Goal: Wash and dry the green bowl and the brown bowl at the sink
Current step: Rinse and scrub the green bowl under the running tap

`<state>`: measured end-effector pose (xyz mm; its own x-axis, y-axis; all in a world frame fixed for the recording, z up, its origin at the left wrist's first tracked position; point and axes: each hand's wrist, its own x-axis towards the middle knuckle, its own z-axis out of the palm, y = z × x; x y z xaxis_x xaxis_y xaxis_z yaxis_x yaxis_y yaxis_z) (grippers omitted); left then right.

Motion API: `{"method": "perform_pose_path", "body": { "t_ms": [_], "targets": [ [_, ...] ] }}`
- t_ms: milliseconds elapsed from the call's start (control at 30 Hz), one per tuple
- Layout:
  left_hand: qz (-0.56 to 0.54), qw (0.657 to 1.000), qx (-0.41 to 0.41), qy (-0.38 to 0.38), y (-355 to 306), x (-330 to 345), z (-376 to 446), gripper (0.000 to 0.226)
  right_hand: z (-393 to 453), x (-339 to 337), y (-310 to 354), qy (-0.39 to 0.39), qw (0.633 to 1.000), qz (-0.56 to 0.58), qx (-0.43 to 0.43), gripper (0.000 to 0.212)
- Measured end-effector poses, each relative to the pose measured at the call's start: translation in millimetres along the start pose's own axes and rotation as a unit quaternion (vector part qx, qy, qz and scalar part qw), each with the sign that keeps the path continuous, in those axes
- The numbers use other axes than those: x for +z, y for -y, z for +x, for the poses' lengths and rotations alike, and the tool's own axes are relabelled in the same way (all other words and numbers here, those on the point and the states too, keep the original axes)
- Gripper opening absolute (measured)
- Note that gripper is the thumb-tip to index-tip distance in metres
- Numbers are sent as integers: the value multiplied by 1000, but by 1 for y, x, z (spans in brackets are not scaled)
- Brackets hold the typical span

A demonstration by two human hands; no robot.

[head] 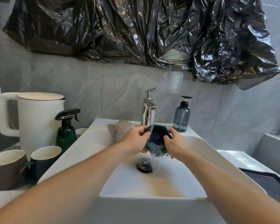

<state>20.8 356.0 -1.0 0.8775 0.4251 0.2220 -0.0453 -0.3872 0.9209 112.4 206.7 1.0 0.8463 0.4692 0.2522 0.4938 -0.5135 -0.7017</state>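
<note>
Green bowl (158, 139), dark teal and glossy, tilted with its opening toward the viewer, held above the white sink (136, 183) under the faucet (148, 109) stream. Left hand (134, 142) and right hand (176, 145) curl around opposite rims. Water spills from its near edge toward the drain (144, 165).

**Both hands hold a bowl under the tap, over the sink**

The bowl (157, 139) sits tilted between the left hand (134, 139) and the right hand (176, 144), above the drain (144, 165) in the sink (152, 188). The tap (148, 110) stands behind it. A cloth (118, 131) lies on the sink's back left rim; a soap bottle (181, 117) stands back right. Left of the sink: a spray bottle (66, 131), a kettle (36, 120) behind it, two cups (44, 159) in front.
</note>
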Motion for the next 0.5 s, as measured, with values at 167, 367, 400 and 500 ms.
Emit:
{"method": "perform_pose_path", "body": {
  "t_ms": [167, 367, 400, 500],
  "targets": [
    [-14, 1000, 15, 7, -2, 1, -2, 43, 1, -1, 1, -2, 1000, 11, 4, 26],
    [-12, 1000, 23, 13, -1, 1, -4, 44, 1, -2, 0, -1, 1000, 20, 4, 24],
    [-13, 1000, 23, 12, -1, 1, -4, 44, 1, -2, -1, 0, 1000, 25, 4, 22],
    [-18, 999, 26, 9, 0, 2, -3, 43, 2, -2, 0, 5, 999, 39, 5, 21]
  ]
}}
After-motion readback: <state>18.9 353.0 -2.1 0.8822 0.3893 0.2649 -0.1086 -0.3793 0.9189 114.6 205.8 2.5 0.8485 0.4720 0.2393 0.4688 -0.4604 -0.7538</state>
